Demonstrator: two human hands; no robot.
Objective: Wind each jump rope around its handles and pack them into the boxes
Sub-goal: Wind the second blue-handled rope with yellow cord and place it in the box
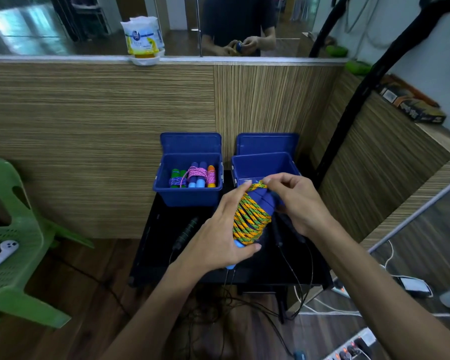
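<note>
Centre frame, two blue boxes behind, my left hand gripping the wound jump rope, right hand fingers pinching its top loop

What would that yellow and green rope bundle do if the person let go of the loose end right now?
The yellow-green rope looks braided and floppy, so the end pinched by the right hand would probably spring loose and unwind a turn or two. The bundle seems light: the left hand holds it easily. Its rounded blue handles might roll on the black table.
</note>
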